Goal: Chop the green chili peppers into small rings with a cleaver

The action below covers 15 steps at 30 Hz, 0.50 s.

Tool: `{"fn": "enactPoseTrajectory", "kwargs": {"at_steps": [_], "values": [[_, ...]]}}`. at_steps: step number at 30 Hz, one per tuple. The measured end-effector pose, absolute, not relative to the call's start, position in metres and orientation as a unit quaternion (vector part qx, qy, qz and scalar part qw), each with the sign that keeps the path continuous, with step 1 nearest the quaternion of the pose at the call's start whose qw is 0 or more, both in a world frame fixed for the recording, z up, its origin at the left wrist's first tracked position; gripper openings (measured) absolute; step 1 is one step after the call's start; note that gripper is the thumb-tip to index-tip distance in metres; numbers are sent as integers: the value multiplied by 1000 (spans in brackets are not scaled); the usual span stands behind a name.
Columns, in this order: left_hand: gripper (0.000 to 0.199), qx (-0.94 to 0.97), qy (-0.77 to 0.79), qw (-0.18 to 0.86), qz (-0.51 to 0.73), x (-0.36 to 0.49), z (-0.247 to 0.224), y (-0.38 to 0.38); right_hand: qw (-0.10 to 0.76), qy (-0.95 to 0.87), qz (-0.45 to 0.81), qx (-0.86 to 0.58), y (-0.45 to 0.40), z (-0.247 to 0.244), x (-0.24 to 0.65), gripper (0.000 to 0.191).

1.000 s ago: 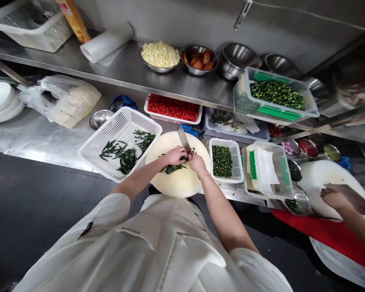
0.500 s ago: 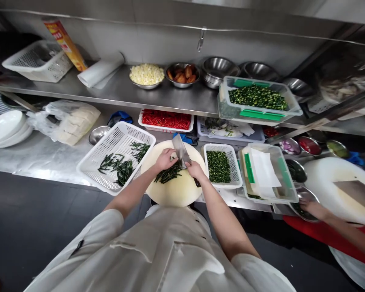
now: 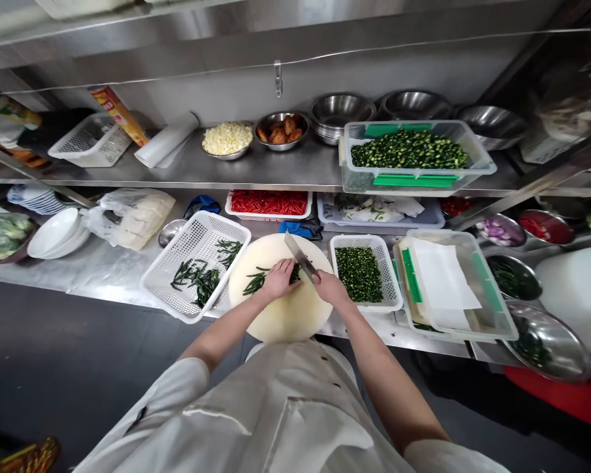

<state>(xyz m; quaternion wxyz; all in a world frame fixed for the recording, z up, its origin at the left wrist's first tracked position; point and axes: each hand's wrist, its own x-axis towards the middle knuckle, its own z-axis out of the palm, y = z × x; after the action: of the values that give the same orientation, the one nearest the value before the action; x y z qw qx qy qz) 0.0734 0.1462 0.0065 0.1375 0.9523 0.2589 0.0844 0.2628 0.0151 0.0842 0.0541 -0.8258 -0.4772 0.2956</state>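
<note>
"Where are the slender dark-green chillies?"
"Clasped under the left hand, on the round cream chopping board."
"And the right hand?"
"Gripping a rectangular steel cleaver beside them. Apparently mid-slicing; the next cut calls for tucked fingertips."

The cleaver, its steel blade seen narrow from above, slants forward and leftward out of the right hand's grip; slender dark-green peppers lie bunched under the left hand, ends poking out leftward; the round cream chopping board lies flat beneath.
</note>
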Motion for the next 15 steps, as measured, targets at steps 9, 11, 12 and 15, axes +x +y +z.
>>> {"fn": "enactPoseTrajectory", "kwargs": {"at_steps": [9,11,12,15], "values": [[56,954,193,201,114,62,27,158,50,-462,292,-836,17,93,248,40],[43,951,182,219,120,67,27,162,46,-460,293,-837,18,98,248,41],[39,951,177,223,122,69,27,164,44,-459,295,-837,18,101,248,41],[34,957,138,225,124,69,28,172,39,-454,295,-840,22,107,245,41]]}}
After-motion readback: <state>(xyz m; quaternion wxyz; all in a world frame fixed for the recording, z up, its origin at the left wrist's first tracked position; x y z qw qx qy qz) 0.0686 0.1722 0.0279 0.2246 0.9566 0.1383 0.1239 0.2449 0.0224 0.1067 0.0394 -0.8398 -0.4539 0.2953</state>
